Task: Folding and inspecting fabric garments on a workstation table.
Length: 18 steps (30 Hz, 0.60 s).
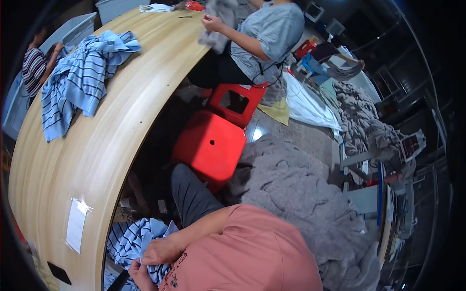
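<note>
shirt in hand: blue striped shirt (136, 242) bunched low by the desk (97, 160) edge, in the lap
fingers: right hand (162, 250) and left hand (141, 276) both clamped on the cloth, probably gathering it
count: two striped shirts, second one (77, 77) lying on the desk; two red stools (211, 145)

Head view, looking down rightward, table (97, 145) left.
</note>
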Motion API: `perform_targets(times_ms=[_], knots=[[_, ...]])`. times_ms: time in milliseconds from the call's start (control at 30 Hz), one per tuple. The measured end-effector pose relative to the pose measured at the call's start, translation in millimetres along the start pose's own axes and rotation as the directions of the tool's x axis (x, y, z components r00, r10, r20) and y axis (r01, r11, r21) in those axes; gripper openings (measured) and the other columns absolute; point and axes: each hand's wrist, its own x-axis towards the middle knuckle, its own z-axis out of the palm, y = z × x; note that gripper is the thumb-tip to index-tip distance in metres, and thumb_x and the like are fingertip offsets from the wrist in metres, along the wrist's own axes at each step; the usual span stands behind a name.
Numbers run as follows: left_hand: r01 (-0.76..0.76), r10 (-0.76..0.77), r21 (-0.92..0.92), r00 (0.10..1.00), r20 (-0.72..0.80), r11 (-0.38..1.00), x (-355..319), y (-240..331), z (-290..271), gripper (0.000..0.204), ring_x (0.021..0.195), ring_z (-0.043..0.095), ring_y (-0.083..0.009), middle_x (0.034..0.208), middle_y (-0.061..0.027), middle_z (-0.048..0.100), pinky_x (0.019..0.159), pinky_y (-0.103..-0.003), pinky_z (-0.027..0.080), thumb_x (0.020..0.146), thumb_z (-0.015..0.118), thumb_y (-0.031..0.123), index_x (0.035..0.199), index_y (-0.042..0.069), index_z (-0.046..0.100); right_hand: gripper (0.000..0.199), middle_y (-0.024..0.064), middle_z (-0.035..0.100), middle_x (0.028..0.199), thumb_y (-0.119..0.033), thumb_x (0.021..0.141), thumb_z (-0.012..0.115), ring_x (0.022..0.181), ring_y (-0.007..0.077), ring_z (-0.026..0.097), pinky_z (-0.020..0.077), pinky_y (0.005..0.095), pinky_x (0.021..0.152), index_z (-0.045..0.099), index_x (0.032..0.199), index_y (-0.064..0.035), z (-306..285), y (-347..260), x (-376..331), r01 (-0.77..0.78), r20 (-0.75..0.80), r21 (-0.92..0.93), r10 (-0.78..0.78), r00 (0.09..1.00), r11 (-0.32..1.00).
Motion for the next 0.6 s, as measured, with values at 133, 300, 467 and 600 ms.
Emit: perform_targets(times_ms=[133,300,467,600], knots=[[-0.029,0.027,0.052,0.999,0.043,0.998,-1.6,2.3,-3.4,0.008,0.063,0.050,-0.0045,0.071,-0.0017,0.059,0.059,-0.019,0.039,0.078,0.054,0.003,0.074,-0.003,0.058,0.022,0.0120,0.053,0.065,-0.007,0.064,0.057,0.058,0.0320,0.055,0.0426,0.0405,0.048,0.045,0.081,0.0009,5.4,2.3,1.5,0.042,-0.081,0.020,-0.040,0.996,0.999],[0.080,-0.081,-0.091,0.997,-0.004,0.993,-5.9,8.4,3.9,0.006,0.063,0.051,-0.0060,0.069,-0.0030,0.059,0.061,-0.019,0.039,0.074,0.053,0.000,0.073,-0.004,0.058,0.013,0.0116,0.052,0.066,-0.007,0.067,0.055,0.058,0.0307,0.055,0.0418,0.0390,0.047,0.047,0.076,0.0001,9.9,3.9,3.2,0.002,-0.138,0.033,0.003,0.990,0.999],[0.032,-0.032,-0.054,0.999,0.011,0.998,-8.3,16.8,9.1,0.010,0.064,0.050,-0.0054,0.069,-0.0021,0.059,0.061,-0.019,0.039,0.078,0.053,0.003,0.074,-0.003,0.058,0.012,0.0127,0.054,0.070,-0.011,0.069,0.055,0.063,0.0312,0.057,0.0441,0.0397,0.049,0.049,0.075,-0.0019,11.1,6.3,0.1,0.042,-0.170,-0.022,-0.045,0.984,0.999],[-0.211,0.203,0.108,0.976,0.083,0.971,3.9,-7.6,-8.1,0.011,0.066,0.049,-0.0045,0.069,-0.0002,0.057,0.060,-0.019,0.038,0.080,0.053,0.005,0.074,-0.003,0.058,0.015,0.0127,0.057,0.074,-0.018,0.075,0.052,0.068,0.0317,0.059,0.0461,0.0421,0.053,0.050,0.078,-0.0033,11.7,7.5,9.9,0.018,-0.064,-0.142,-0.027,0.998,0.990]])
